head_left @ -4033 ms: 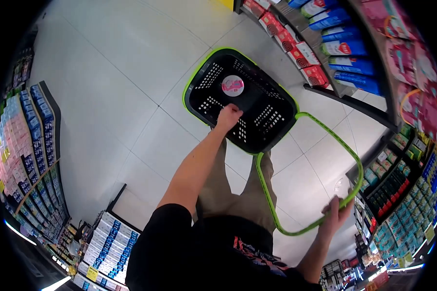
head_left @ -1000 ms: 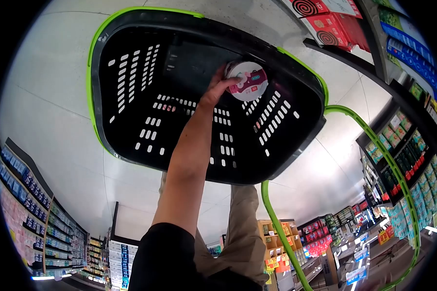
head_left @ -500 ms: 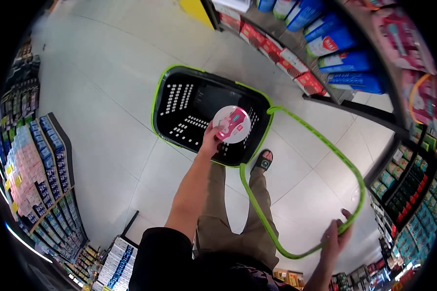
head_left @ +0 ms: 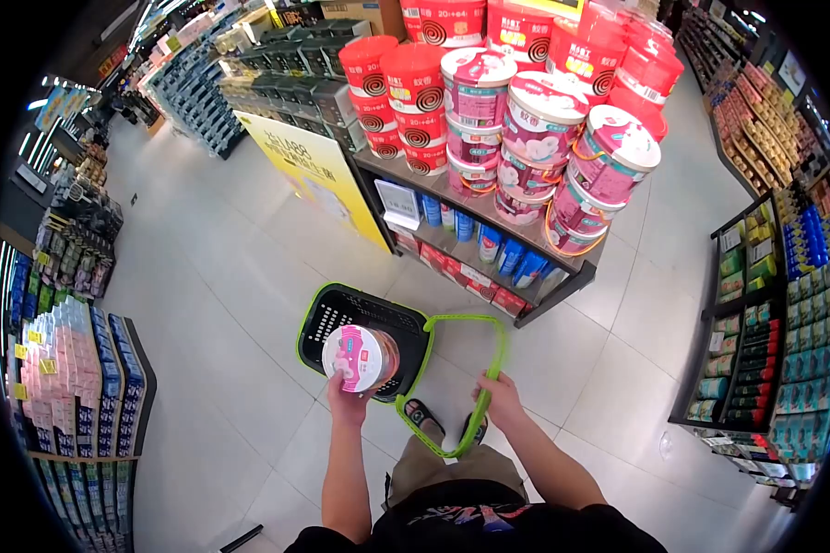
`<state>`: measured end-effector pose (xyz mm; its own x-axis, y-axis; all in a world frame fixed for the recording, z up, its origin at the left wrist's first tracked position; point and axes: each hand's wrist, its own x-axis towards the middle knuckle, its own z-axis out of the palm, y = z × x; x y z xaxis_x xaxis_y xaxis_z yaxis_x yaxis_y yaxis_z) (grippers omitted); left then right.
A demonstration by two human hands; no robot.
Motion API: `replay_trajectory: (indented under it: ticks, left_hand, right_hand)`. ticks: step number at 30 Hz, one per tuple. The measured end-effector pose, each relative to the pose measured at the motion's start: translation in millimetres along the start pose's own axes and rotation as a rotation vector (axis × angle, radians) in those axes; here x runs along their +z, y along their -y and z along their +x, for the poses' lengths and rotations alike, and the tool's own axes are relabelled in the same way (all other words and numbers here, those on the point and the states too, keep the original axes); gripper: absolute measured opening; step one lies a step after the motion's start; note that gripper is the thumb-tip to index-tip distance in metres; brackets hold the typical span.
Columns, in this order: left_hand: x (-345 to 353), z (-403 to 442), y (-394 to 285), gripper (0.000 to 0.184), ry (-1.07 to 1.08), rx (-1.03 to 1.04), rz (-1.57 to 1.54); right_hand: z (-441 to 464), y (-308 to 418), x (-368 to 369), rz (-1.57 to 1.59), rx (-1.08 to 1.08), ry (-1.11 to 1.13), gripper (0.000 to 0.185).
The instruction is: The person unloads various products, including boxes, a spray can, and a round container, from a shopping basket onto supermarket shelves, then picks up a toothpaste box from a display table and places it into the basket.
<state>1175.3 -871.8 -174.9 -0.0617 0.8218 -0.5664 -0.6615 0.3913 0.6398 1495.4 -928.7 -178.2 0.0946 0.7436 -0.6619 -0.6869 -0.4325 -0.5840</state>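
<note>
My left hand (head_left: 346, 404) is closed on a round pink-and-white tub (head_left: 364, 359) with a white lid, holding it over the shopping basket (head_left: 412, 341). The basket is black with a bright green rim and perforated walls. It stands on the floor in front of my feet, and the tub hides part of its inside. My right hand (head_left: 498, 398) grips the basket's long green handle (head_left: 501, 346), which swings out to the right in a wide loop. Similar pink tubs (head_left: 537, 120) are stacked on the display shelf ahead.
Beside those tubs stand red tubs (head_left: 413, 78) with coil pictures. Blue bottles (head_left: 489, 244) and red boxes (head_left: 443, 264) fill the lower shelves. A yellow sign (head_left: 309, 175) covers the display's left end. Stocked shelves (head_left: 756, 323) line the right, and stacked packs (head_left: 60, 359) the left.
My view has tilted up, bringing the stacked tubs on the display into sight. The held tub now sits over the basket's near-left part. My right hand and the handle appear closer to the basket.
</note>
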Motion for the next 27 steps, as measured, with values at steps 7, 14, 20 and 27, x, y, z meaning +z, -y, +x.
replay_trajectory:
  ticks: [7, 14, 20, 27]
  left_hand:
    - [23, -24, -33, 0.075, 0.142, 0.036, -0.002]
    - [84, -29, -106, 0.072, 0.22, 0.079, 0.011]
    - [183, -13, -175, 0.075, 0.314, 0.117, 0.163]
    - [335, 17, -223, 0.074, 0.267, 0.274, 0.3]
  right_hand:
    - [-11, -28, 59, -0.092, 0.155, 0.129, 0.021]
    - [-19, -42, 76, -0.277, 0.403, 0.378, 0.019]
    - [1, -26, 93, -0.232, 0.61, 0.503, 0.024]
    - [55, 18, 105, -0.302, 0.676, 0.738, 0.022]
